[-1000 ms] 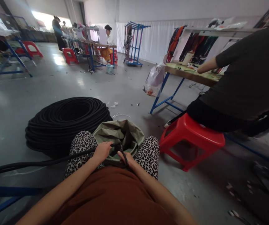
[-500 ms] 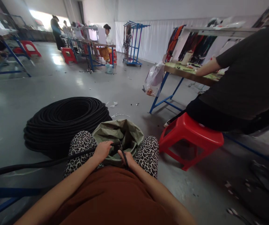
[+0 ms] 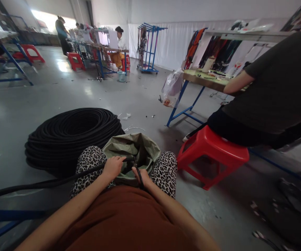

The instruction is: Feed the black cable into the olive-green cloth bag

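Observation:
My left hand (image 3: 113, 166) is closed around a black cord (image 3: 85, 172), which runs off to the left edge of the view. A short end of the cord sticks out past my fingers over an open green sack (image 3: 146, 148) between my knees. In my right hand (image 3: 143, 176) are dark scissors (image 3: 139, 174), their blades at the cord's end. Whether the blades are fully closed cannot be made out. Beyond my left knee lies a large coil of black cord (image 3: 74, 139) on the floor.
A person in a dark shirt (image 3: 278, 87) sits on a red stool (image 3: 213, 150) at my right, beside a blue-legged table (image 3: 200, 77). Blue table legs reach in at the lower left. Farther back are other people, worktables, stools and a blue rack (image 3: 152, 48).
My left hand has slid slightly left along the cord, so more of its end shows near the scissors. The seated person's arm has shifted at the table.

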Motion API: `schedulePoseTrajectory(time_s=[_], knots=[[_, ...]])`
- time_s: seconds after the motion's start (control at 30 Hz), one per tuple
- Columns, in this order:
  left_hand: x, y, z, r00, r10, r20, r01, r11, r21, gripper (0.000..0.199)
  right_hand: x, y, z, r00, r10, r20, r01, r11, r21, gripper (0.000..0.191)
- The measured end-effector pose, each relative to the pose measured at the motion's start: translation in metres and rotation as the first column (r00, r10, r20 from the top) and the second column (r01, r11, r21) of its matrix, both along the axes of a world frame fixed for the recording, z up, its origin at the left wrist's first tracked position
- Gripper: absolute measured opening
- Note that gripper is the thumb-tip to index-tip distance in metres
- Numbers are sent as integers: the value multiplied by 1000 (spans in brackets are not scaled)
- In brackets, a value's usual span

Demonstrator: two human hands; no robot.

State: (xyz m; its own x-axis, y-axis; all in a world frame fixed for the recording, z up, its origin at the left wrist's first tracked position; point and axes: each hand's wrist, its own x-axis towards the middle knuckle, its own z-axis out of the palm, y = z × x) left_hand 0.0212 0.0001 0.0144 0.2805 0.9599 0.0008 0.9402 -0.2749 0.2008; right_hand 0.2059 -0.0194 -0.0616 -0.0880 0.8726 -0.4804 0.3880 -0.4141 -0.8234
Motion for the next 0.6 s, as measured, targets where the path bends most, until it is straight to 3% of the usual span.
schedulePoseTrajectory(time_s=[0.23,0.6], knots=[[-3,-2,3,996,87,7,-87,996,-9,31,0,-1,10,998,0,61,1,1000,-11,50],[0,-1,7,997,72,-13,-72,997,-7,29,1,0,6,997,23,77,-23,1000,-9,51]])
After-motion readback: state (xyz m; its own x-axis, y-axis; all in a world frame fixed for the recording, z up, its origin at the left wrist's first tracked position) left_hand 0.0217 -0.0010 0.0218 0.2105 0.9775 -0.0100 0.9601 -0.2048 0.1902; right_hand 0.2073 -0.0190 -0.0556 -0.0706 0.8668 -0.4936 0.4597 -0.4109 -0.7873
